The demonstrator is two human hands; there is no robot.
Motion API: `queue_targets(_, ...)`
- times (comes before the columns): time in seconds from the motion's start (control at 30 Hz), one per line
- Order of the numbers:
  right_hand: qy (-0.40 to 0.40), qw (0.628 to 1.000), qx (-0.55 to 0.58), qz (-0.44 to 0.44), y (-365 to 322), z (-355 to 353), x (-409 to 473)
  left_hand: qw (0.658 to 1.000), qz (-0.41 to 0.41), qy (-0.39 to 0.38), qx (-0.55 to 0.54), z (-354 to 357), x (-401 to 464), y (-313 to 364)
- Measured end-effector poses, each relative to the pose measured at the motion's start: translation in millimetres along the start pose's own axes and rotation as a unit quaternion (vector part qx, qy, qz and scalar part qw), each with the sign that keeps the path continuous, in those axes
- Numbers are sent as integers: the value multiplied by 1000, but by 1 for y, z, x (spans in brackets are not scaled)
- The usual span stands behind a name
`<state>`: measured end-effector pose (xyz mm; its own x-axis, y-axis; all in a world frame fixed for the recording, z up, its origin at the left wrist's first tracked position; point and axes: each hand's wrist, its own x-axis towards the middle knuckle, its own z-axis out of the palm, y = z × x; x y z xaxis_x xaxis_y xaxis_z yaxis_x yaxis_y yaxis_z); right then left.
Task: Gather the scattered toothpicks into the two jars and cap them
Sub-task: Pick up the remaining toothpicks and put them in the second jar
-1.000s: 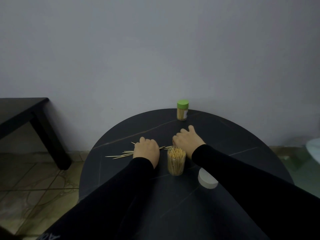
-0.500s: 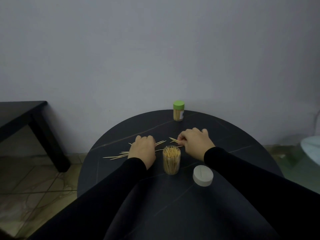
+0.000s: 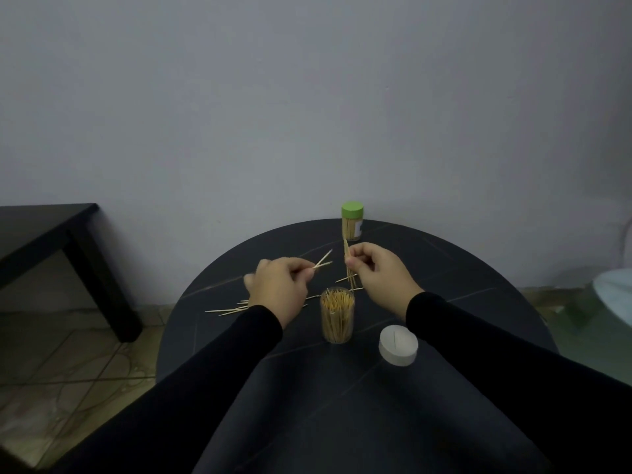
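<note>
We are lifting both hands off the round black table [image 3: 444, 268], where a moment ago they were pressed low over the scattered sticks. Our left hand [image 3: 277, 289] is now pinching a couple of toothpicks [image 3: 323, 263] that are pointing up and to the right, and our right hand [image 3: 379, 278] is pinching a small upright bundle [image 3: 347, 258]; neither hand is holding anything else. That means one more pickup is done, and we judge the drop into the open jar [image 3: 337, 314] is coming next, since it is standing just near of the two hands and already looking nearly full. Loose toothpicks [image 3: 227, 309] are still lying to the left, with a few more between the hands. The white cap [image 3: 398, 345] is waiting to the right of the open jar. The green-capped jar [image 3: 352, 220] is standing closed at the far edge.
</note>
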<state>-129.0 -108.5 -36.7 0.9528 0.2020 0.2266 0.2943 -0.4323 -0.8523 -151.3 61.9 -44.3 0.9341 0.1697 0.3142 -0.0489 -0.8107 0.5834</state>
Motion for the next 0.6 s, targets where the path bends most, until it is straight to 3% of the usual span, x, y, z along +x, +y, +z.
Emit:
queue_targets(0.07,2,998,59,-5,-4,-1,-2,989,-30,-11,-144,-3,-2,4)
queue_targets(0.17,9,993,114,-16,-7,-1,-5,914,-66,-20,-399,-9,-9,13)
queue_targets(0.23,17,991,131,-22,-8,-1,-6,873,-83,-36,-480,-8,-12,19)
queue_targets(0.37,-10,991,134,-22,-4,0,-9,837,-116,-67,-531,-1,-17,22)
queue_targets(0.6,-58,994,96,-5,5,5,-14,823,-132,-83,-546,8,-26,23)
